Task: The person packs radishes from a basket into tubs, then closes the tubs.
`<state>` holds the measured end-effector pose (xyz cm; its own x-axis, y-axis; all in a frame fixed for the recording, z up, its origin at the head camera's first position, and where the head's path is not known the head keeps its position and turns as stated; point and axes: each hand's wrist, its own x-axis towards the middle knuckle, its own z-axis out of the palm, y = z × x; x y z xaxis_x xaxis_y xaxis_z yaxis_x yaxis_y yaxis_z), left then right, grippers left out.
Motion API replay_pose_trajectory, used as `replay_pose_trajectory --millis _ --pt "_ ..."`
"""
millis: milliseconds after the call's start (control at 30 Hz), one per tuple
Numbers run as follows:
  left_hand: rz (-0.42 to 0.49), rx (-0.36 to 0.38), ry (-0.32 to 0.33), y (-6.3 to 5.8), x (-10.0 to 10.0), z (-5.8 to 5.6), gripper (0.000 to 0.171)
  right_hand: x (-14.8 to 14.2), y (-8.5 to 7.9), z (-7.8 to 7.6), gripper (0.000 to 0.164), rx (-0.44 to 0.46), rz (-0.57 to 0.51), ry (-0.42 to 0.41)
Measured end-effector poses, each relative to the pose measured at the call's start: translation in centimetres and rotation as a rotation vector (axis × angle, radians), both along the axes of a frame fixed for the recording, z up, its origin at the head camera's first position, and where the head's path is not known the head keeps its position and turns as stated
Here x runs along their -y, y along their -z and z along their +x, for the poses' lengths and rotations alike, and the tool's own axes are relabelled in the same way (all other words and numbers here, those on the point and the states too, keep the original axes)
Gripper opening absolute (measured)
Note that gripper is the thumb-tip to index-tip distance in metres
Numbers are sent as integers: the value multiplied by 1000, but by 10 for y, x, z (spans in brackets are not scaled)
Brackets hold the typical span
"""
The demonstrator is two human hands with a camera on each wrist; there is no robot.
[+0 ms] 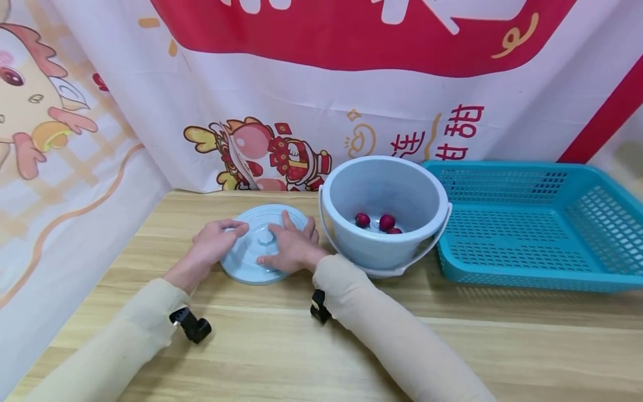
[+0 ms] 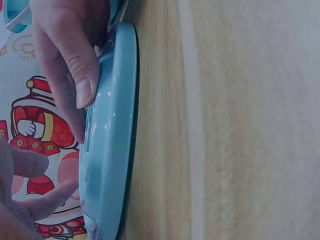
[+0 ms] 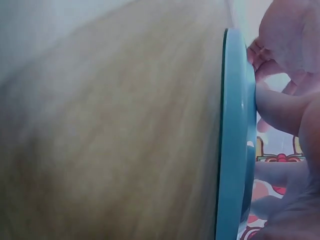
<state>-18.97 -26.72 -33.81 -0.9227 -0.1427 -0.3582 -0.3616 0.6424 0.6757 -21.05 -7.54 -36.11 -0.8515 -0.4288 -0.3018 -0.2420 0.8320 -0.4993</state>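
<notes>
A round light-blue lid with a small knob lies flat on the wooden table. My left hand reaches over its left side, fingers extended; the left wrist view shows two of these fingers near the lid's top. On the right side my right hand rests with spread fingers, the thumb near the knob. In the right wrist view the right thumb touches the lid. Just right of that hand stands a light-blue bucket holding red round fruits or vegetables.
A teal perforated basket stands right of the bucket, close against it. The bucket's handle hangs down its front. A printed cloth hangs behind the table, with another at the left.
</notes>
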Motion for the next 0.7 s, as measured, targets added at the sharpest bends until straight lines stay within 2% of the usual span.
replay_pose_trajectory --millis 200,333,433,567,700 --pt "67 -31 -52 2 -5 2 65 2 20 -20 90 -3 -30 22" --pt "126 -86 -87 2 -5 3 64 -5 5 -9 87 -5 -82 32" --pt "151 -136 -122 2 -3 5 58 -9 -6 -2 83 -23 -126 39" --pt "159 -207 -180 3 -1 6 50 -12 -9 0 79 -59 -191 54" --pt "170 -252 -262 7 3 5 51 -12 -10 0 77 -53 -242 61"
